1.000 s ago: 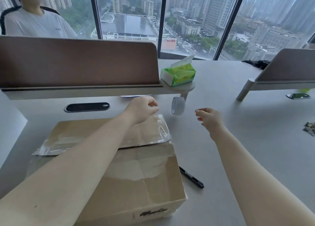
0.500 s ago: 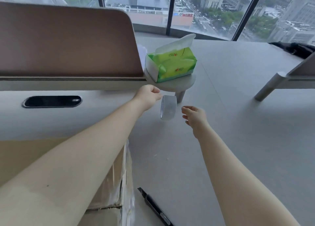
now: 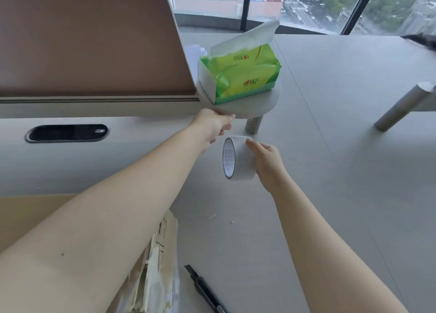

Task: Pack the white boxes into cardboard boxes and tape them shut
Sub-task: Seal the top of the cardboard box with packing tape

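1. Two hands out over grey desk (image 3: 330, 147), reaching forward.
2. Right hand (image 3: 266, 164) on tape roll (image 3: 238, 158): fingers curled over the roll's right side, thumb at its top edge. Roll standing on edge on the desk, printed core face turned left.
3. Left hand (image 3: 214, 125) just up-left of that grip, not touching the roll. Fingers loosely curled, tips bunched under the rim of the round shelf end (image 3: 259, 106); cannot tell whether anything is pinched between them.
4. Above the grip: green tissue pack (image 3: 243, 76) sitting on the shelf end, one white tissue sticking up. Metal post (image 3: 253, 126) under the shelf, just beyond the roll.
5. Down-left of the grip: cardboard box (image 3: 151, 265) at frame edge, mostly hidden by left forearm, old tape on its flap. White boxes out of view.
6. Below the grip, near bottom edge: black utility knife (image 3: 205, 289) flat on desk, beside the box.
7. Far left: brown partition panel (image 3: 89, 41), oval cable slot (image 3: 67, 133) in desk.
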Action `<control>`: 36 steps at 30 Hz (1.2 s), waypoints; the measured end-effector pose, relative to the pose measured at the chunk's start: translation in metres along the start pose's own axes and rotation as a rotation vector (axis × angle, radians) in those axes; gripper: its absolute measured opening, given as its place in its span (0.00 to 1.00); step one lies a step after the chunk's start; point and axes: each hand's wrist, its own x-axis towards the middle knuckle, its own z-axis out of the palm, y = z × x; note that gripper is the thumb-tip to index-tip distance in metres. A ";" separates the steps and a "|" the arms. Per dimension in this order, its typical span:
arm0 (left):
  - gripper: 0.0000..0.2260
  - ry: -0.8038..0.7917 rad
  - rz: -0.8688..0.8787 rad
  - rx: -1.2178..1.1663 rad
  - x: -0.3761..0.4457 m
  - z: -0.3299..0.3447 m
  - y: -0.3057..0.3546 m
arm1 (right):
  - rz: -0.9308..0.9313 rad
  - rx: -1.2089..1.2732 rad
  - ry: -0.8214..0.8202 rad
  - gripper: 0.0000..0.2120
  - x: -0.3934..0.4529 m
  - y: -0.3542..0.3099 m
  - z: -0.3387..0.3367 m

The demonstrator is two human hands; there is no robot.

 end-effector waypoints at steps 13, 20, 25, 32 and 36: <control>0.11 0.016 -0.099 -0.030 -0.010 0.012 0.018 | -0.106 0.037 -0.093 0.20 -0.023 -0.019 -0.012; 0.10 0.072 -0.013 0.041 -0.009 0.012 0.019 | -0.107 0.074 -0.146 0.44 -0.027 -0.023 -0.014; 0.10 0.175 0.147 0.144 -0.004 0.017 0.016 | -0.087 0.085 -0.178 0.36 -0.033 -0.028 -0.013; 0.14 0.218 0.395 0.427 -0.007 0.020 0.017 | -0.041 0.104 -0.161 0.11 -0.034 -0.026 -0.017; 0.14 0.200 0.444 0.376 -0.006 0.024 0.020 | -0.031 0.149 -0.144 0.12 -0.036 -0.026 -0.024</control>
